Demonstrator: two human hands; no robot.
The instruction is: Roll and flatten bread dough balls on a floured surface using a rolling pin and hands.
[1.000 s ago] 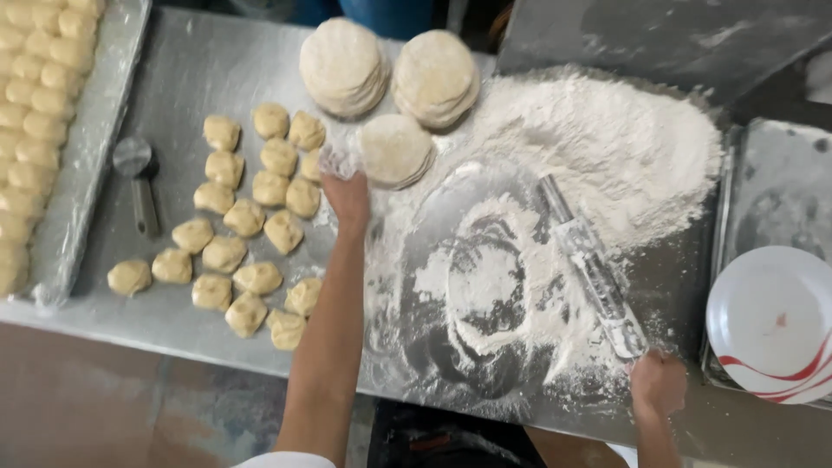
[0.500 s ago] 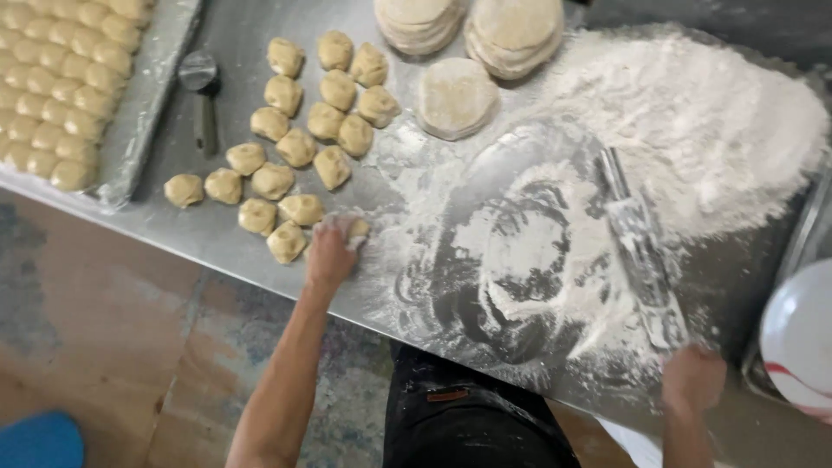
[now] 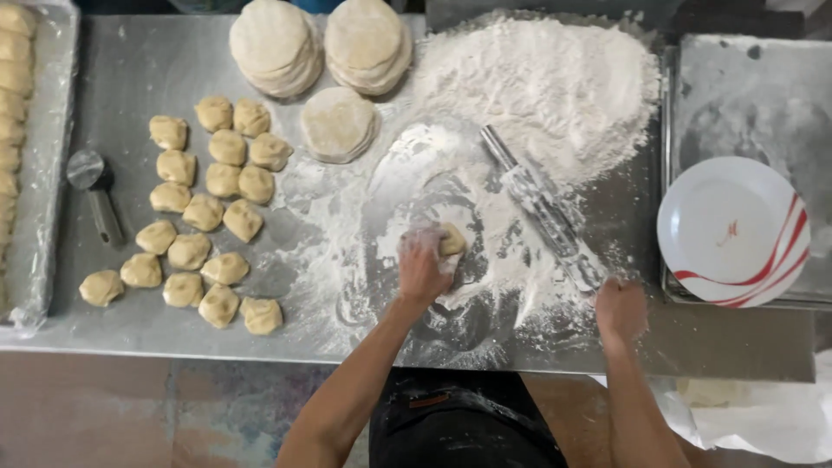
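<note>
My left hand (image 3: pixel 423 264) presses a small dough piece (image 3: pixel 451 240) onto the floured middle of the steel table (image 3: pixel 139 61). My right hand (image 3: pixel 620 309) grips the near end of a flour-dusted rolling pin (image 3: pixel 542 206), which lies slanted toward a big flour heap (image 3: pixel 542 87). To the left lie several raw dough pieces (image 3: pixel 204 212). At the back stand two stacks of flattened dough rounds (image 3: pixel 276 45) and a lower stack (image 3: pixel 338 123).
A plastic-lined tray of dough pieces (image 3: pixel 13 130) runs down the left edge, with a round metal cutter (image 3: pixel 94 186) beside it. A white plate with red stripes (image 3: pixel 732 232) sits on a metal tray (image 3: pixel 745 87) at the right. White plastic (image 3: pixel 763 416) hangs below the table edge.
My left hand took a dough piece from the near end of the group and carried it right onto the floured patch. My right hand stayed on the rolling pin's end.
</note>
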